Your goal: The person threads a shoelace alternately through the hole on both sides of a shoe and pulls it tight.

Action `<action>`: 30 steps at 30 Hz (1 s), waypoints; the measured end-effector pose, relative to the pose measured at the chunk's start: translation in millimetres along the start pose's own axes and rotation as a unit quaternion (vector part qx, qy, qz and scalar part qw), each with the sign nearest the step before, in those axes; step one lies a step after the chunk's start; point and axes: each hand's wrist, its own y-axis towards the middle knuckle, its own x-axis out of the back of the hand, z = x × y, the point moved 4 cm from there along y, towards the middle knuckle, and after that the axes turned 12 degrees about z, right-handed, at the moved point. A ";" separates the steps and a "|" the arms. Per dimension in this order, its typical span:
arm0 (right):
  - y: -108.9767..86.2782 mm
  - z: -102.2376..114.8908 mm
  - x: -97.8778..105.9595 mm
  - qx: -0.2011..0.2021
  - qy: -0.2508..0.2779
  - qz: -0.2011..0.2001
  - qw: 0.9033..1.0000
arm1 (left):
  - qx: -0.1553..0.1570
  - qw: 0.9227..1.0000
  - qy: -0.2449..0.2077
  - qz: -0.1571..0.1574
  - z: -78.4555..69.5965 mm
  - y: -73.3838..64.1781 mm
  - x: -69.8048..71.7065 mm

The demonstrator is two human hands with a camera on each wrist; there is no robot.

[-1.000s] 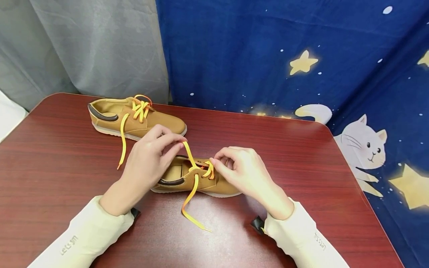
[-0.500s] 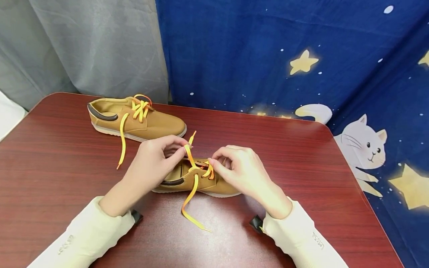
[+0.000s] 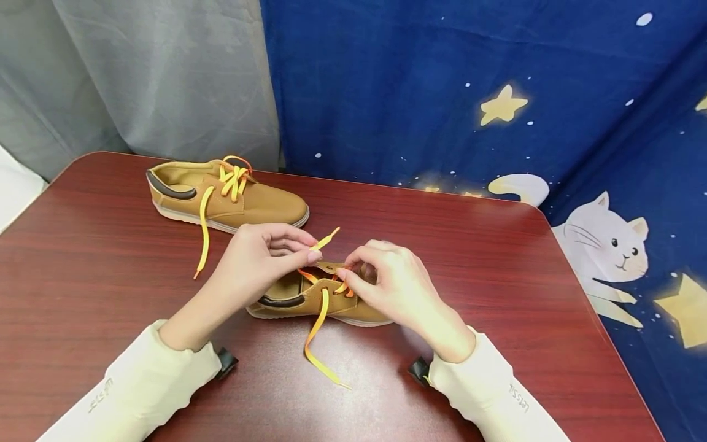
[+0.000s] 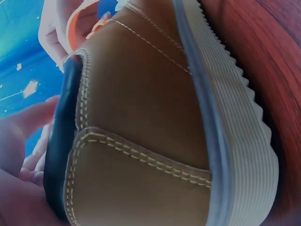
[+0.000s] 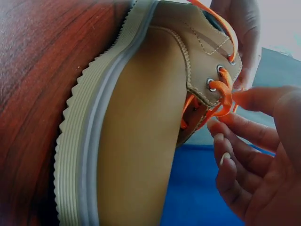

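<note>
A tan lace-up shoe (image 3: 309, 302) with a dark collar lies in front of me, toe to the right, partly behind both hands. My left hand (image 3: 251, 264) is over its opening, thumb and fingers pinching a yellow-orange shoelace (image 3: 327, 239) close to the tip, which sticks out rightward. At the eyelets, my right hand (image 3: 400, 288) pinches the crossed lacing; in the right wrist view, thumb and forefinger meet at an orange loop (image 5: 225, 96). The other lace end (image 3: 316, 347) hangs down the shoe's near side onto the table. The heel (image 4: 141, 113) fills the left wrist view.
A matching tan shoe (image 3: 270, 202) with a loose lace (image 3: 204, 239) stands farther back on the left of the reddish wooden table (image 3: 497, 264). Behind the table hang a grey curtain (image 3: 182, 80) and a blue star-patterned curtain (image 3: 386, 80).
My left hand has moved slightly right, and the lace tip, first hidden, then upright, now points right. My right hand has stayed at the eyelets, shifting a little left.
</note>
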 end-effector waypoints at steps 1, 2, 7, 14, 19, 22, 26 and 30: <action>0.1 -0.2 -0.4 0.005 -0.004 0.000 1.000 | -0.002 1.000 -0.002 0.004 0.0 0.2 0.4; 0.5 -0.2 -0.7 0.012 -0.005 0.002 1.000 | -0.003 1.000 -0.004 0.009 -0.3 0.4 0.9; 5.4 -3.3 -6.2 0.038 0.037 0.032 0.998 | -0.005 0.999 0.027 0.034 -2.6 -1.2 4.0; 10.1 -5.3 -17.7 0.042 0.081 0.046 0.995 | -0.006 0.999 0.019 0.040 -1.4 -2.4 2.8; 9.7 -4.2 -20.4 0.046 0.059 0.037 0.997 | 0.000 0.999 0.014 0.051 -1.1 -3.0 2.6; 9.6 -4.9 -21.2 0.036 0.063 0.031 0.997 | -0.001 0.997 0.028 0.068 -1.8 -3.5 0.5; 9.6 -6.1 -21.9 0.028 0.080 0.027 0.996 | -0.017 0.993 0.097 0.065 -4.9 -4.3 -2.2; 9.7 -7.2 -21.9 0.015 0.090 0.025 0.995 | -0.005 0.989 0.135 0.056 -6.3 -4.9 -3.7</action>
